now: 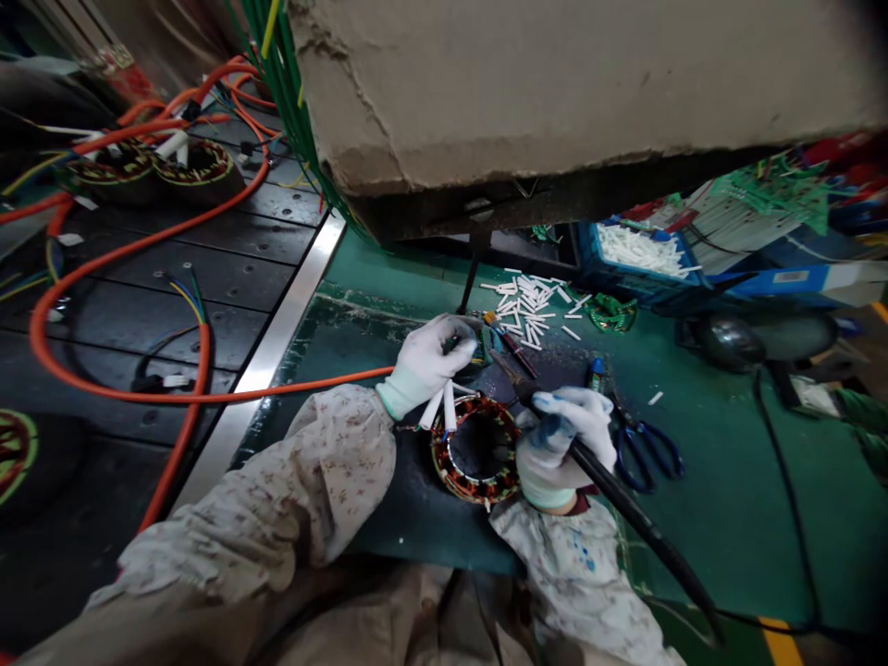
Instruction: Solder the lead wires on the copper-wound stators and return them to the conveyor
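Note:
My left hand (pixel 436 356), in a white glove, pinches thin wires beside the end of an orange cable (pixel 339 377). The exact grip on them is partly hidden by the fingers. My gloved right hand (pixel 569 439) is closed around a black-handled soldering iron (pixel 589 462), whose tip points at the wires by my left fingertips. Whether the tip touches them I cannot tell. Between and below my hands a ring-shaped motor stator (pixel 441 464) with copper windings lies on the green mat (pixel 728 462). White sleeves (pixel 450 407) stick up from its far left side.
White tube pieces (pixel 531 305) lie scattered beyond my hands, near a blue bin (pixel 642 287) of more. Blue-handled pliers (pixel 645 453) rest at right. A large box (pixel 555 92) overhangs the back. Left, a slatted conveyor (pixel 236 245) carries stators (pixel 198 176) and orange cable.

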The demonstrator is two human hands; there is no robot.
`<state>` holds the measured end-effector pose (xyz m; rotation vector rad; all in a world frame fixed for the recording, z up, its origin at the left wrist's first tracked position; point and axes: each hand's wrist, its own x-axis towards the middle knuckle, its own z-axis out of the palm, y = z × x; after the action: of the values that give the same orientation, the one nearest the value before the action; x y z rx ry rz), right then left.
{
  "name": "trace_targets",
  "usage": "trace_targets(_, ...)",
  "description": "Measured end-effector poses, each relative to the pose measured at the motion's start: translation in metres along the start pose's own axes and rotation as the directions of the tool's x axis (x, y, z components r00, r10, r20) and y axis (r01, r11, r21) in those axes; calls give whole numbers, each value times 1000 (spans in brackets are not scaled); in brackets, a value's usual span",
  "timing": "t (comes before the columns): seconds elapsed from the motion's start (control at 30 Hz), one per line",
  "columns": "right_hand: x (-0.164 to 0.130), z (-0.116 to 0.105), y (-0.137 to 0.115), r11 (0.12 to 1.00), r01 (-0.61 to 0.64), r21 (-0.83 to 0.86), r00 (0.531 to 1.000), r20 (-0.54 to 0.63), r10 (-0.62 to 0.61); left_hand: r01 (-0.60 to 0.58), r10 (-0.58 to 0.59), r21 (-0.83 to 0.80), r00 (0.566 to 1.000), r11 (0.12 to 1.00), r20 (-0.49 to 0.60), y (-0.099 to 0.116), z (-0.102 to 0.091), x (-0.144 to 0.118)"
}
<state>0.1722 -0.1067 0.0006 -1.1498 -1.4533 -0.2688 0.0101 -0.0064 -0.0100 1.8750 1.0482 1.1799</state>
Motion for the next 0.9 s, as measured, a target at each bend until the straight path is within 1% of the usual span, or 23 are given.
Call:
trace_targets(0.17, -3, -2, -1, 999, 3, -35, 1000, 27, -2, -10, 10, 3, 1000, 1000, 7, 2, -1, 0)
trace_targets(0.3, -3, 0, -4, 998, -5, -58, 1000, 15, 6, -14, 14, 6, 1000, 1000, 0, 4, -1, 0)
trace_targets(0.37, 0, -2, 1, 994, -15, -107, 1000, -15, 14, -5, 5, 10, 1000, 1000, 2, 5, -1, -1)
trace_targets(0.4, 2, -5, 7, 985, -50, -165, 999, -28, 46, -4, 4, 11, 1000, 1000, 0, 5, -1, -1)
trace_targets(0.43, 4, -10, 15, 961, -114, -253, 994, -30, 109, -7, 7, 12, 1000, 1000, -4, 5, 0, -1)
trace_targets(0.47, 6, -17, 25, 908, -200, -369, 978, -24, 205, -13, 13, 10, 1000, 1000, -7, 5, 0, -1)
trace_targets(0.5, 8, -24, 37, 816, -291, -500, 943, -8, 331, -21, 21, 7, 1000, 1000, -8, 5, 0, -1)
trace_targets(0.53, 9, -32, 50, 693, -357, -626, 881, 20, 473, -28, 28, 1, 1000, 1000, -9, 5, 0, -1)
trace_targets(0.57, 10, -40, 62, 567, -382, -730, 794, 55, 605, -34, 34, -5, 999, 999, -9, 4, 0, -1)
trace_targets(0.6, 10, -48, 74, 472, -368, -801, 699, 96, 708, -37, 37, -11, 999, 999, -9, 4, 0, -1)
trace_targets(0.63, 9, -54, 83, 413, -348, -842, 618, 125, 776, -40, 40, -15, 999, 999, -8, 4, 0, -1)
trace_targets(0.67, 9, -58, 88, 392, -342, -854, 572, 142, 808, -42, 41, -19, 999, 999, -11, 4, 0, -1)
trace_targets(0.7, 8, -61, 88, 413, -363, -835, 572, 151, 807, -41, 41, -21, 999, 999, -14, 3, 0, -1)
trace_targets(0.73, 7, -61, 83, 469, -409, -783, 616, 142, 775, -40, 40, -18, 999, 999, -14, 3, 0, -1)
trace_targets(0.77, 5, -60, 72, 545, -459, -701, 685, 111, 720, -37, 37, -11, 999, 999, -13, 3, 0, -2)
trace_targets(0.8, 2, -56, 56, 631, -497, -596, 754, 63, 654, -33, 33, 1, 999, 999, -10, 2, 0, -2)
trace_targets(0.83, -3, -52, 35, 722, -513, -464, 810, 17, 586, -29, 29, 17, 1000, 999, 2, 1, 0, -2)
trace_targets(0.87, -11, -48, 11, 789, -508, -346, 846, -25, 533, -27, 27, 34, 999, 999, 18, 0, 0, -1)
trace_targets(0.9, -22, -45, -15, 830, -511, -224, 855, -34, 517, -30, 28, 47, 999, 998, 42, 0, -1, -1)
